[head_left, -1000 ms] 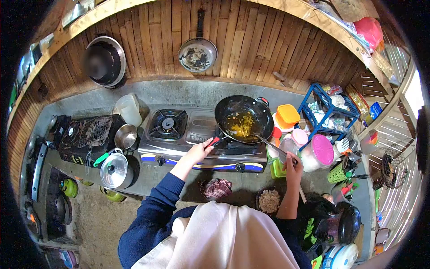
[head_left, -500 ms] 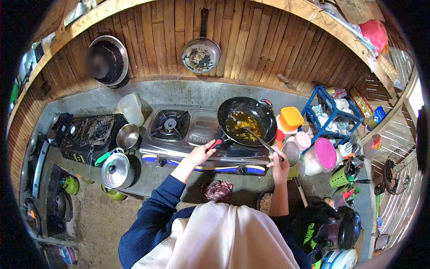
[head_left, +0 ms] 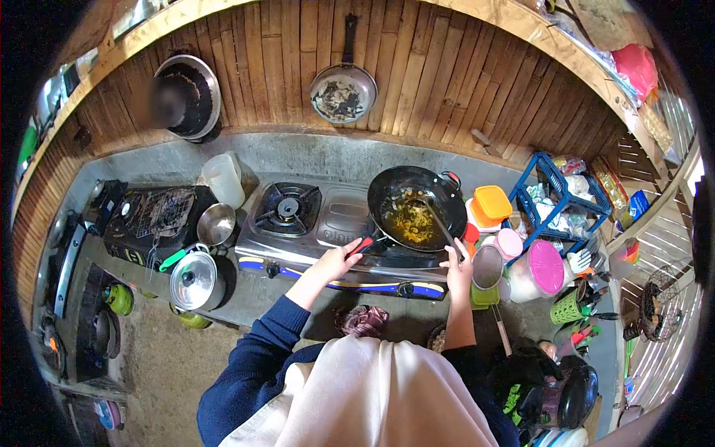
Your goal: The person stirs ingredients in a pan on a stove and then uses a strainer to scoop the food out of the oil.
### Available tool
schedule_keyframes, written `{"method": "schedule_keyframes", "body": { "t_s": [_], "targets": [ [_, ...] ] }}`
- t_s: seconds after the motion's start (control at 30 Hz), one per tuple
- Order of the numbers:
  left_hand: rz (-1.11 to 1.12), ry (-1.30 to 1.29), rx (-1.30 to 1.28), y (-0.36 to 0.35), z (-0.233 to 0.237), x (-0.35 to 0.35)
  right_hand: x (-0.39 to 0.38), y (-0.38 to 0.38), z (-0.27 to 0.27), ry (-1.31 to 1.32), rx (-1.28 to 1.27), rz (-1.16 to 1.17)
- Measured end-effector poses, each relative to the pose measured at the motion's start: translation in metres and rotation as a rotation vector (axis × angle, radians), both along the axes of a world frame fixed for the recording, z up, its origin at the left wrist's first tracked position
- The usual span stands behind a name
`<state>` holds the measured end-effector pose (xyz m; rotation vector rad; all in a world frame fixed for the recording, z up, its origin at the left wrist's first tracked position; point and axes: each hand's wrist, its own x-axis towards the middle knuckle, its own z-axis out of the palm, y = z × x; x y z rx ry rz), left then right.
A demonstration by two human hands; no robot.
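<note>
A dark wok [head_left: 387, 186] rests on the right burner of the two-burner gas stove [head_left: 298, 249]. Yellowish chopped food [head_left: 415, 222] in shiny oil lies at its bottom. My left hand [head_left: 337, 264] is closed around the wok's red and black handle [head_left: 363, 245]. In my right hand [head_left: 459, 270] is the shaft of a long spatula [head_left: 441, 226], slanting down into the wok; its tip is among the food, so its shape is hard to make out.
The left burner [head_left: 287, 209] holds no pot. Further left stand a lidded pot [head_left: 195, 281], a small metal pan [head_left: 217, 225] and a black grill [head_left: 160, 216]. Right of the wok are an orange container [head_left: 492, 206], a strainer [head_left: 488, 267], a pink-lidded tub [head_left: 546, 268] and a blue rack [head_left: 558, 195].
My right hand has shifted slightly up and left, with the spatula moving in the wok. The food is gathered a little differently. The whole view has shifted slightly.
</note>
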<state>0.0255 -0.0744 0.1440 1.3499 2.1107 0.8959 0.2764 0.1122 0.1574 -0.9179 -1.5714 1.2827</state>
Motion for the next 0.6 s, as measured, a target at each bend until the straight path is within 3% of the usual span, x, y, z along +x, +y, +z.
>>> {"method": "schedule_keyframes", "body": {
  "t_s": [0.27, 0.33, 0.6],
  "targets": [
    [0.003, -0.006, 0.006, 0.000, -0.003, 0.000, 0.031, -0.009, -0.005, -0.030, -0.033, -0.014],
    [0.006, -0.001, 0.002, 0.000, -0.001, 0.002, 0.036, -0.015, -0.009, 0.093, 0.190, 0.002],
    [0.009, 0.048, 0.035, 0.002, -0.011, -0.001, 0.085, -0.058, 0.022, -0.087, 0.047, -0.032]
  ]
}}
